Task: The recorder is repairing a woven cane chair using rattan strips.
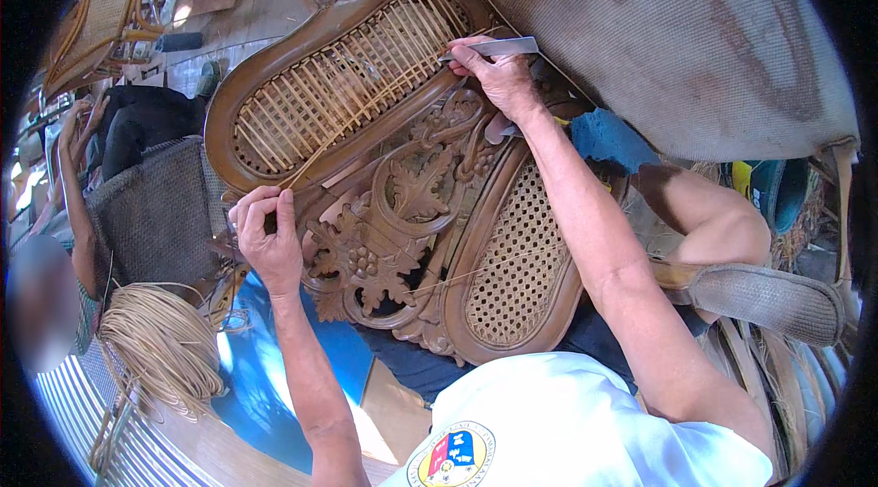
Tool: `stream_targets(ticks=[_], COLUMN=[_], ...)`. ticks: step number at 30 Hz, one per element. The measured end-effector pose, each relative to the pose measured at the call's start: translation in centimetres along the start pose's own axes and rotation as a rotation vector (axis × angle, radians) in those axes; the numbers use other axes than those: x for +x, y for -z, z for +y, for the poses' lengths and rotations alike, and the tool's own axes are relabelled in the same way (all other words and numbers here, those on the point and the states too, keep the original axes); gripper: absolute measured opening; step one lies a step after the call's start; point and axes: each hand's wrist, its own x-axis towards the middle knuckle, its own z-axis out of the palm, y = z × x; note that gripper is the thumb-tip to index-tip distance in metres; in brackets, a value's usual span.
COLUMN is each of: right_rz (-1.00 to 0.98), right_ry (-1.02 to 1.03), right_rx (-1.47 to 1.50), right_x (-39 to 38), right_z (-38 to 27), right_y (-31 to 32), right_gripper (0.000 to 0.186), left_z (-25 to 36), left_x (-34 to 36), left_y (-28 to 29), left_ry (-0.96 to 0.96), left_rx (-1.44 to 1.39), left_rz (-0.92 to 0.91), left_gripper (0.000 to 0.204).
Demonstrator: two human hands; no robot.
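A carved brown wooden chair frame lies tilted before me. Its upper oval panel has cane strands laid in close rows, with a few crossing lengthwise. My left hand pinches a thin cane strand at the panel's lower left edge. That strand slants up across the panel toward my right hand. Over the panel's right end, my right hand grips a flat metal strip; its fingers partly hide the strand's far end. The lower oval panel carries finished-looking open cane weave, with carved leaves between the two panels.
A coil of cane lies at the left, near another person who sits with raised hands. A large woven chair back rises at the upper right. Blue material lies below my left hand; a dark green container stands right.
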Motion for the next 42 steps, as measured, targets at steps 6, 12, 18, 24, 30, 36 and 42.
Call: stream_targets(ticks=[6,12,18,24,30,36,42], right_rz=[-0.033,-0.162,-0.259,-0.465,-0.538,-0.499,-0.589], right_ry=[0.085,0.147,0.108,0.164,0.151,0.111,0.126], right_rx=[-0.23,-0.341,-0.479,-0.527,-0.476,-0.593,-0.635], right_x=[-0.3,0.3,2.8,4.3,4.3,3.4,4.3], right_z=[-0.7,-2.4,-5.5,-5.0,-4.3,-4.8,-5.1], right_y=[-0.1,0.7,1.4,1.5,1.6,1.1,1.2], right_gripper=[0.022,0.02,0.016,0.02,0.016,0.011,0.01], left_z=[0.1,0.2,0.2,0.3,0.0,-0.1,-0.1], left_x=[0.1,0.1,0.3,0.2,0.2,0.1,0.2], left_y=[0.1,-0.1,-0.2,-0.1,0.1,0.1,0.2], left_ry=[-0.019,-0.023,-0.029,-0.028,-0.027,-0.045,-0.044], left_rx=[0.012,0.027,0.015,0.01,0.025,0.034,-0.005], left_rz=[-0.03,-0.001,0.027,0.026,-0.003,0.003,-0.004], left_gripper=[0.013,0.015,0.016,0.017,0.015,0.017,0.018])
